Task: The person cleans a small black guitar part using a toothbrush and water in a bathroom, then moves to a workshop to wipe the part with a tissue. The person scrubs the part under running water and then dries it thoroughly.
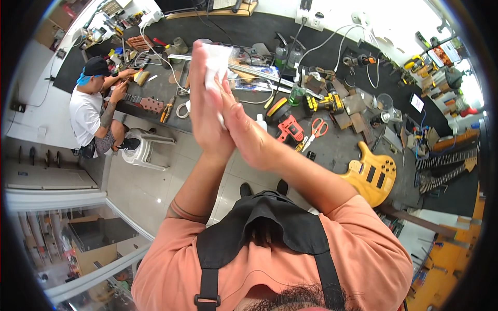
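Observation:
Both my hands are raised in front of my chest, over the near edge of the workbench. A crumpled white wipe [217, 61], paper or cloth, is pressed between the palms and sticks out past the fingers. My left hand [205, 116] stands upright, fingers stretched along the wipe. Against its palm leans my right hand [243, 123], closed over the wipe's lower part. The palms hide most of the wipe's lower end. A small white bottle [261, 122] stands on the bench beyond my right wrist.
On the dark workbench [332, 155] lie a yellow guitar body [369, 173], orange-handled scissors [315, 133], a red tool [291, 128] and a yellow cordless drill [332, 101]. At left a seated person [93, 109] works on a guitar neck [140, 102] beside a white stool [148, 149].

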{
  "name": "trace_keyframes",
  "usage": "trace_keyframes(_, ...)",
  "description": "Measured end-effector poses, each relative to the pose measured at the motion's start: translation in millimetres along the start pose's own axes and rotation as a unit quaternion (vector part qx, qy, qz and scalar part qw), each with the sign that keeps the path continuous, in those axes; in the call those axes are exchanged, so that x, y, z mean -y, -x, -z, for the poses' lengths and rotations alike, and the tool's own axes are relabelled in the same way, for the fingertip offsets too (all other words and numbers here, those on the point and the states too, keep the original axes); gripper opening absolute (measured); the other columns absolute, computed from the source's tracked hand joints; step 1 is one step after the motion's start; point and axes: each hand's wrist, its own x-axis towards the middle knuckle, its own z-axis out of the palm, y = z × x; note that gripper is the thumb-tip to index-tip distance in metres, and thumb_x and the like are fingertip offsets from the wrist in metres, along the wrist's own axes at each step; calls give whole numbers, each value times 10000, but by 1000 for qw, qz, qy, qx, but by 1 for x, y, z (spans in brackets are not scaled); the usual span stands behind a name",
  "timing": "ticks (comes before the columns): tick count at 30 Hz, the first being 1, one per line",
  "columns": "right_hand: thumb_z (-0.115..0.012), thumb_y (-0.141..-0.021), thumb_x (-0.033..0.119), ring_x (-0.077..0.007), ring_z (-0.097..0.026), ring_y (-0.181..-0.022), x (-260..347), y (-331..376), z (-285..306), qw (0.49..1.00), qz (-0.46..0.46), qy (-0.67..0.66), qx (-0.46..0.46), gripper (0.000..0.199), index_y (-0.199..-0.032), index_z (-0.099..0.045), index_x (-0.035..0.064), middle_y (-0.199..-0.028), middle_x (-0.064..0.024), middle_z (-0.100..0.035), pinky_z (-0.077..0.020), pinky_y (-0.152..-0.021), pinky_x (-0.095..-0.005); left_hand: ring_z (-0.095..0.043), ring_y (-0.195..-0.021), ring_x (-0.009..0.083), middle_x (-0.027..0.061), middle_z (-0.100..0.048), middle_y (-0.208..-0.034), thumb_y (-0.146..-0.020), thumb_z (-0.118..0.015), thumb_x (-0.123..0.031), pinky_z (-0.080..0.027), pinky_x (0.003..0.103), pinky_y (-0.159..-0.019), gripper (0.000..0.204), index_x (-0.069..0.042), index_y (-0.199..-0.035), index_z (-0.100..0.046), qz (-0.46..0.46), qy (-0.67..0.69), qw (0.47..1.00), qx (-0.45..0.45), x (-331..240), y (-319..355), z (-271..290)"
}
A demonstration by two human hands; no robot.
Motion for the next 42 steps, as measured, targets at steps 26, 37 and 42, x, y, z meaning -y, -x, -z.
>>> trace_keyframes(26,-599,-1002,73,-346,-759,-1077,-48,80,142,868,-74,449,199,329,-1315,-680,9,-1150,-167,-771,-594,-937,-463,-761,-1174,330,163,-784,-1296,-1155,-464,-282,-554,481,-1086,411,-5,-1234,-757,-236,-474,673,516,58,78,-109)
trace_keyframes(37,-339,-1195,467,-377,-47,-1727,21,65,125,977,37,116,-173,670,-1767,-297,121,-1863,-161,-132,-35,-1362,-556,-102,-1719,304,155,-137,-1856,-1205,-234,-550,-64,454,-1388,772,-47,-1779,-125,119,44,976,177,61,62,-114)
trace_keyframes(42,-341,-1214,394,-320,-27,-1729,52,44,144,974,63,-114,-184,669,-1790,-172,98,-1876,-131,-82,-49,-1368,-436,11,-1729,293,142,-32,-1874,-1129,-210,-740,21,460,-1380,940,-98,-1795,-48,-37,-172,949,260,54,86,-135)
